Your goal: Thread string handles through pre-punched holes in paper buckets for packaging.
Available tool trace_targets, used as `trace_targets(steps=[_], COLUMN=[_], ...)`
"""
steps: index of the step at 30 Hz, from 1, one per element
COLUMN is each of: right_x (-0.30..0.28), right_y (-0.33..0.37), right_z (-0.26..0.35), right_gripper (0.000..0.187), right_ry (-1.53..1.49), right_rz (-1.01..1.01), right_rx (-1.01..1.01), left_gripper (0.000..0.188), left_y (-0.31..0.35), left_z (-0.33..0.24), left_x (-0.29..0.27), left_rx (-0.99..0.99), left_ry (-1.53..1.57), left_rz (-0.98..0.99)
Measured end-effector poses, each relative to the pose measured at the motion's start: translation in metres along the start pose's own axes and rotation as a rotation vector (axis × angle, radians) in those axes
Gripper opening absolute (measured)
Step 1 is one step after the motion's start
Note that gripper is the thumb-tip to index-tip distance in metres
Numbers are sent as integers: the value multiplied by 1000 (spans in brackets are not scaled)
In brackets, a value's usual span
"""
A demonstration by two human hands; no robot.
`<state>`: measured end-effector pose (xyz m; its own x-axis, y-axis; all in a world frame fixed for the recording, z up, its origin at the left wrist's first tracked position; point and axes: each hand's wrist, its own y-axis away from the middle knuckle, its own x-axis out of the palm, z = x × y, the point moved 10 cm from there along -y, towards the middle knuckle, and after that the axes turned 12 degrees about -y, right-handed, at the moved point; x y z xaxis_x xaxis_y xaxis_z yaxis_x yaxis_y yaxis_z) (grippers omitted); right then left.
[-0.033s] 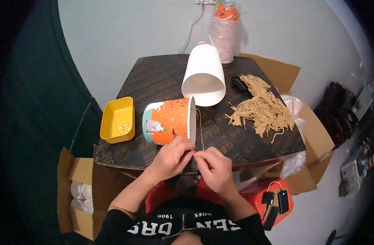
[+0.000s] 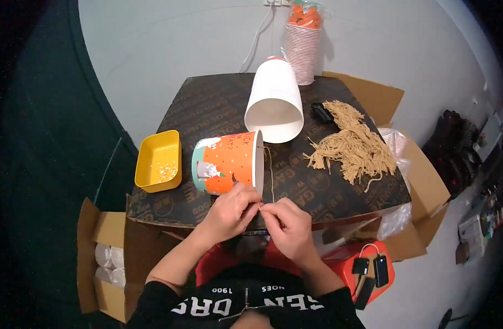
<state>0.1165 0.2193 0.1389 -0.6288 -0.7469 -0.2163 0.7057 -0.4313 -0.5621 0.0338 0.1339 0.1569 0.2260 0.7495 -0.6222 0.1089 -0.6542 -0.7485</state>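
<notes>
An orange paper bucket (image 2: 236, 159) with a teal base lies on its side, its mouth turned to the right. From a point near its rim a thin tan string (image 2: 272, 176) runs down toward my fingers. My left hand (image 2: 231, 213) is closed beside the lower rim, its fingertips pinched on the string. Right against it, my right hand (image 2: 291, 226) pinches the string between thumb and forefinger. The fingertips of both hands meet, and they hide the string's end. A heap of cut tan strings (image 2: 354, 145) lies at the right of the dark table.
At the left stands a yellow plastic bin (image 2: 159, 159) with small white bits inside. White paper buckets (image 2: 274, 104) lie behind the orange one, near a bagged stack of buckets (image 2: 303, 52). Cardboard boxes (image 2: 110, 227) flank the table (image 2: 180, 112). A red stool (image 2: 386, 282) holds phones.
</notes>
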Motion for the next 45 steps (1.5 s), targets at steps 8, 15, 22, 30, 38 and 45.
trace_targets(steps=[8, 15, 22, 30, 38, 45], right_x=[1, 11, 13, 12, 20, 22], right_y=[8, 1, -1, 5, 13, 12], right_z=[-40, -40, -40, -49, -29, -14], right_gripper=[15, 13, 9, 8, 6, 11], right_ry=[-249, -299, -260, -275, -155, -67], right_rz=[-79, -32, 17, -62, 17, 52], right_rx=[178, 221, 189, 207, -71, -263], left_gripper=[29, 30, 29, 15, 9, 11], left_y=[5, 4, 9, 11, 21, 24], left_z=[0, -8, -8, 1, 24, 23], left_x=[0, -2, 3, 0, 2, 3], left_rx=[29, 87, 104, -96, -507, -509], left_ry=[36, 67, 83, 70, 384, 403], left_rz=[3, 31, 41, -2, 29, 69])
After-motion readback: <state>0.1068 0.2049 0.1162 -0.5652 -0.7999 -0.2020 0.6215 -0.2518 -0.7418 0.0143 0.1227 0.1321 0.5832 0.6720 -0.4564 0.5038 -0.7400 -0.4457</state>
